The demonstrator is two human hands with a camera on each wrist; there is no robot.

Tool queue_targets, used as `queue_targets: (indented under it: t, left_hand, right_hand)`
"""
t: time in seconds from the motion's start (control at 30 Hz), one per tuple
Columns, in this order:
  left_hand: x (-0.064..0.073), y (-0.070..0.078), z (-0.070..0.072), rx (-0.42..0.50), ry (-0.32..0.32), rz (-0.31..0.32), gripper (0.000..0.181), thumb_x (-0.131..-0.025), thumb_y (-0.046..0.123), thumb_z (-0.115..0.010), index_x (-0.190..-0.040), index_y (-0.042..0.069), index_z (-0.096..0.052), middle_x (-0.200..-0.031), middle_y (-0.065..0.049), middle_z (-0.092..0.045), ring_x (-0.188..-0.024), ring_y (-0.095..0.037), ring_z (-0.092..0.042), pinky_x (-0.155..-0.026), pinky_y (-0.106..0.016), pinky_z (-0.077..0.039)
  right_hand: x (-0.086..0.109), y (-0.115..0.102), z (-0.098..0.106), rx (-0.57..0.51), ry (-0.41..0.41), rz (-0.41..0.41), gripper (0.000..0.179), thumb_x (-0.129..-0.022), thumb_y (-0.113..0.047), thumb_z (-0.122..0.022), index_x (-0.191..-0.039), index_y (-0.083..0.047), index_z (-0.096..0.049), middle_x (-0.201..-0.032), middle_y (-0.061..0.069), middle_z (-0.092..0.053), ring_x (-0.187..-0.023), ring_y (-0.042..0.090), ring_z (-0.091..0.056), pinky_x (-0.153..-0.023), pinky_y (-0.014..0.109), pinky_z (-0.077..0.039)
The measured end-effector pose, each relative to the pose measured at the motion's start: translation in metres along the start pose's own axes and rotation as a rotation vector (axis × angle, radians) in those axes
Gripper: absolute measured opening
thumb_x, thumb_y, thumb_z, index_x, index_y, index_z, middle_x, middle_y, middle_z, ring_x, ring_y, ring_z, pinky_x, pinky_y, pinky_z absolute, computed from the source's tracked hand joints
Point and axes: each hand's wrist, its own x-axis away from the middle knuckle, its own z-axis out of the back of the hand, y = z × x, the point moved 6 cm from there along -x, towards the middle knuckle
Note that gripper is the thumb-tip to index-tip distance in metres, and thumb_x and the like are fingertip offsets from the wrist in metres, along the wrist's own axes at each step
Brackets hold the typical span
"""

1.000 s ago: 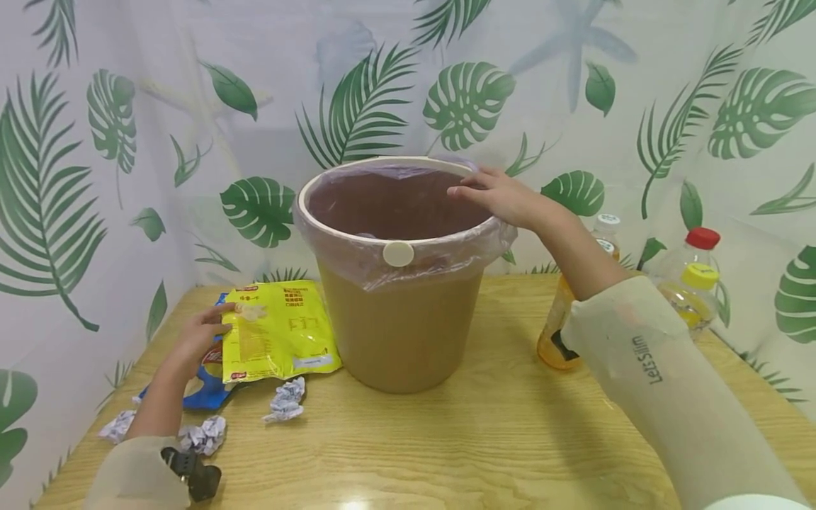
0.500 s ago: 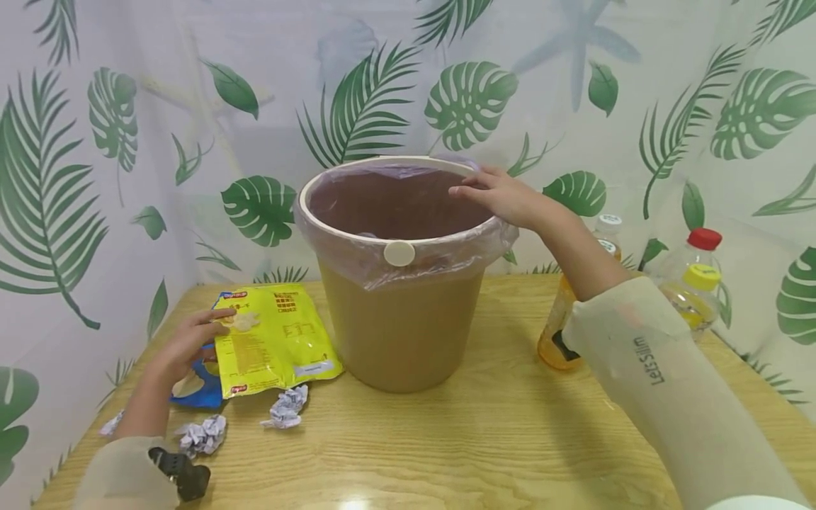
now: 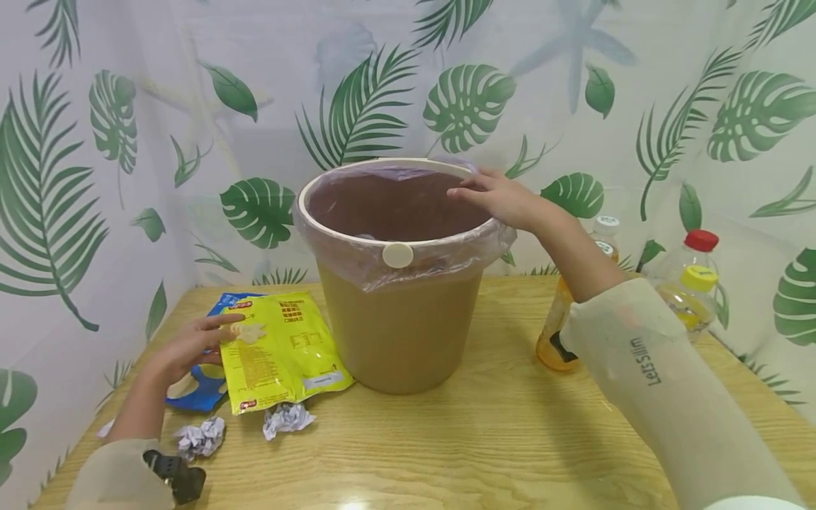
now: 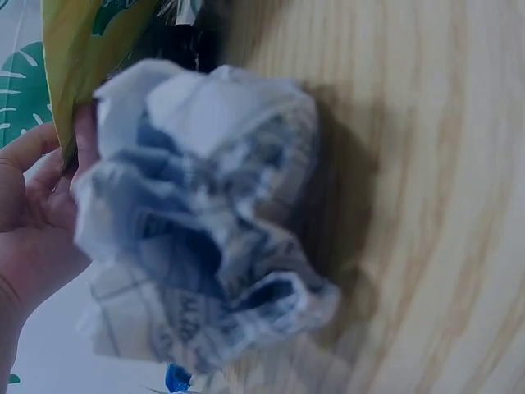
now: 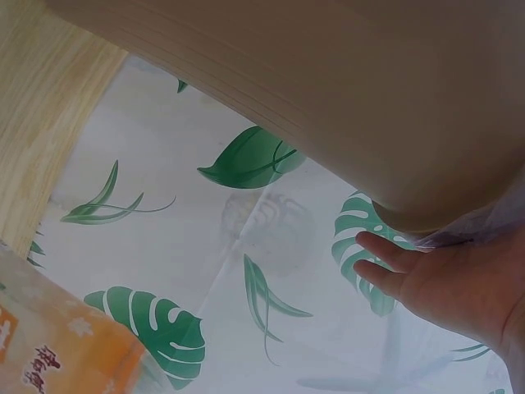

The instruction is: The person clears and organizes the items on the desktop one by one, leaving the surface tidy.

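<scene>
Left hand (image 3: 190,345) pinches yellow packet (image 3: 283,361), left of bin (image 3: 401,326). Right hand (image 3: 500,197), fingers extended, rests at right rim. Liner (image 3: 347,258) folded over rim; bin's bottom hidden.

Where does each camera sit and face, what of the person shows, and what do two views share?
On the head: faces forward and down at the bin; arms, left hand, right hand show.
On the left wrist: faces crumpled paper and the left hand pinching a yellow packet.
On the right wrist: faces the bin's outside; right hand shows.
Head and right wrist both show the bin.
</scene>
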Motion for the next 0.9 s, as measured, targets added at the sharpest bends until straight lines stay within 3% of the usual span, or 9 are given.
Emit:
queue_targets:
  t: [0.23, 0.33, 0.5, 0.63, 0.77, 0.9]
  left_hand:
    - [0.009, 0.004, 0.009, 0.023, 0.039, -0.050, 0.057, -0.096, 0.014, -0.048, -0.143, -0.003, -0.021, -0.137, -0.031, -0.028, -0.095, -0.014, -0.060, -0.079, -0.041, -0.049]
    - [0.013, 0.004, 0.013, 0.028, 0.069, -0.068, 0.058, -0.095, 0.013, -0.049, -0.143, -0.003, -0.021, -0.137, -0.030, -0.027, -0.092, -0.010, -0.060, -0.079, -0.039, -0.050]
    - [0.017, 0.004, 0.020, 0.038, 0.141, -0.091, 0.057, -0.095, 0.013, -0.049, -0.143, -0.004, -0.023, -0.120, -0.022, -0.039, -0.087, -0.008, -0.060, -0.077, -0.033, -0.051]
    - [0.020, 0.001, 0.025, 0.033, 0.233, -0.087, 0.055, -0.095, 0.014, -0.050, -0.142, -0.002, -0.027, -0.106, -0.015, -0.038, -0.084, -0.007, -0.057, -0.076, -0.030, -0.051]
    - [0.021, -0.002, 0.026, 0.041, 0.278, -0.069, 0.059, -0.095, 0.015, -0.051, -0.144, 0.003, -0.021, -0.121, -0.022, -0.031, -0.085, -0.006, -0.056, -0.081, -0.034, -0.049]
    - [0.020, -0.004, 0.026, 0.012, 0.291, -0.045, 0.064, -0.094, 0.015, -0.051, -0.146, 0.004, -0.015, -0.140, -0.028, -0.012, -0.088, -0.003, -0.051, -0.085, -0.033, -0.047]
  right_hand:
    - [0.000, 0.000, 0.000, 0.009, 0.000, -0.003, 0.062, -0.094, -0.049, -0.040, -0.136, -0.004, -0.041, -0.151, 0.016, -0.003, -0.135, 0.037, -0.004, -0.105, 0.054, -0.008]
    - [0.000, 0.001, 0.000, 0.004, -0.001, -0.005, 0.062, -0.094, -0.049, -0.040, -0.136, -0.004, -0.042, -0.151, 0.016, -0.002, -0.135, 0.037, -0.004, -0.105, 0.054, -0.008]
    - [0.000, 0.001, 0.000, 0.002, 0.001, -0.005, 0.061, -0.094, -0.048, -0.040, -0.136, -0.003, -0.042, -0.151, 0.016, -0.003, -0.135, 0.037, -0.005, -0.105, 0.053, -0.009]
    - [0.000, 0.001, 0.000, 0.009, -0.003, -0.009, 0.062, -0.094, -0.049, -0.040, -0.136, -0.004, -0.042, -0.151, 0.016, -0.003, -0.135, 0.037, -0.005, -0.105, 0.054, -0.008]
    - [0.000, 0.000, 0.000, 0.010, -0.002, -0.006, 0.061, -0.094, -0.048, -0.040, -0.135, -0.004, -0.042, -0.151, 0.016, -0.003, -0.135, 0.037, -0.005, -0.105, 0.054, -0.008]
    - [0.000, 0.000, 0.000, 0.010, 0.002, 0.002, 0.061, -0.094, -0.048, -0.040, -0.135, -0.003, -0.042, -0.151, 0.016, -0.004, -0.135, 0.037, -0.006, -0.105, 0.053, -0.009]
